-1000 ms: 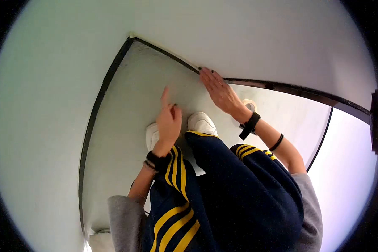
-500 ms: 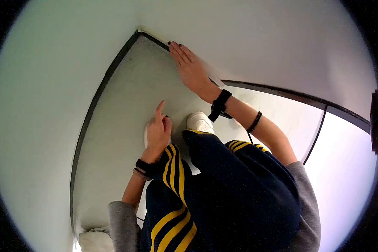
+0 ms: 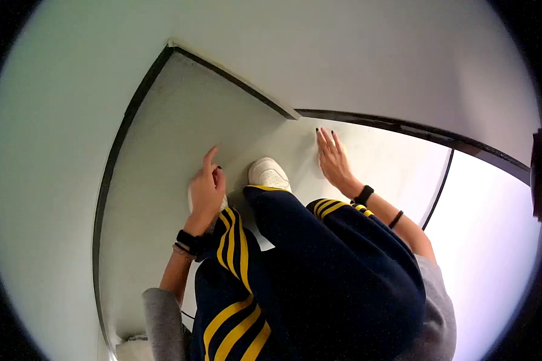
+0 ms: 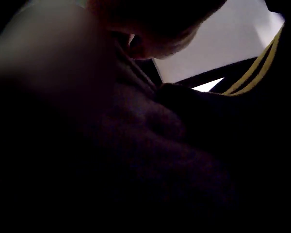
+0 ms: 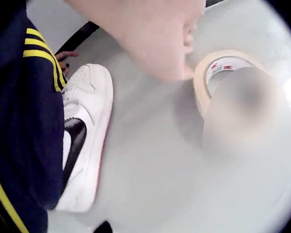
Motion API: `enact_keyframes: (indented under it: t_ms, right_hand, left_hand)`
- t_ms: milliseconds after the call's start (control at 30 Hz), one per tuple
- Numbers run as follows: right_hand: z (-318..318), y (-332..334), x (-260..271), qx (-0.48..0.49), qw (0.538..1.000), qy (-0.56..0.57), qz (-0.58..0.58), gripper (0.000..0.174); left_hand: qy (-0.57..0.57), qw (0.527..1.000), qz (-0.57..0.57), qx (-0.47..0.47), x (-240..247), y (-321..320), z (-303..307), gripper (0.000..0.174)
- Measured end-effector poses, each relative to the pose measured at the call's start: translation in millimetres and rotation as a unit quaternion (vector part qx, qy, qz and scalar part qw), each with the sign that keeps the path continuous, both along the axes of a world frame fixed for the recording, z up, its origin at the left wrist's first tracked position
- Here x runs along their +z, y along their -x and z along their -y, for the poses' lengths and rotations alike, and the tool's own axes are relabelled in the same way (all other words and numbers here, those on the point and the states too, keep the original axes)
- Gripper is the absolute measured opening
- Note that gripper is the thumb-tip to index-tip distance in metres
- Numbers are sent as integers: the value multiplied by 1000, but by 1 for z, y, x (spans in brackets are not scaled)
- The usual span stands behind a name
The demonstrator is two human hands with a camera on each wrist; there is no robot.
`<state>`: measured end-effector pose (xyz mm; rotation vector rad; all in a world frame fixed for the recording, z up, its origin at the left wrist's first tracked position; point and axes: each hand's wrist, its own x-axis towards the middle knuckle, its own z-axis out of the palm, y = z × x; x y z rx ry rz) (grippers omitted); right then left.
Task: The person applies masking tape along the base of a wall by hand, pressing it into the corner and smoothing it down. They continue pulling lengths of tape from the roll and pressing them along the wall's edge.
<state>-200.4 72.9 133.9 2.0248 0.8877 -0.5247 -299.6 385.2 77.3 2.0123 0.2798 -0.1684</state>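
Note:
My right hand (image 3: 334,159) reaches over the pale floor, fingers straight, just past the outer wall corner. In the right wrist view a roll of masking tape (image 5: 200,87) stands at that hand (image 5: 160,43), whose lower edge comes right up to the roll's rim. Part of the roll is behind a blurred patch. My left hand (image 3: 207,189) hovers in front of the left shoe, its index finger extended and the others loosely curled, nothing visible in it. A thin beige strip (image 3: 223,71) runs along the top of the black baseboard (image 3: 241,84). The left wrist view is mostly dark.
White walls (image 3: 355,54) rise on the left and ahead, meeting at an inner corner. White shoes (image 3: 270,174) and navy trousers (image 3: 343,277) with yellow stripes fill the near middle. A pale bundle (image 3: 132,349) lies at the lower left.
My right hand first slid along the baseboard toward the inner corner, then came back right and down over the floor by the outer corner. The left hand kept its pose, shifting slightly left and down.

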Motion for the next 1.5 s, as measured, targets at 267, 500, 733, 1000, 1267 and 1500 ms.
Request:
enact_keyframes:
  t_ms: [267,500,733,1000,1267,1500]
  right_hand:
    - [-38,-19,13,-96,943,-309,-78,75]
    - [-45,-43,-14,-109,929,-351,-38,79]
    - [-96,-63,10,-225,850,-471,-78,84]
    - [-192,-95,-12,-179,856,-479,-80,82]
    - [-287,-125,-23,-103,834,-535,-88,79]
    - [-288,-128,-22,-124,805,-571,-100,80]
  left_hand:
    - [-44,999,15,-19,0,2,2,38]
    - [-62,997,36,-2,-7,2,1,37]
    - [-79,996,12,-39,30,-21,3,36]
    - [-76,997,20,-27,9,-8,0,34]
    - [-94,994,38,-30,-6,-2,-5,35]
    - [-83,996,28,-36,-7,-1,-9,35]
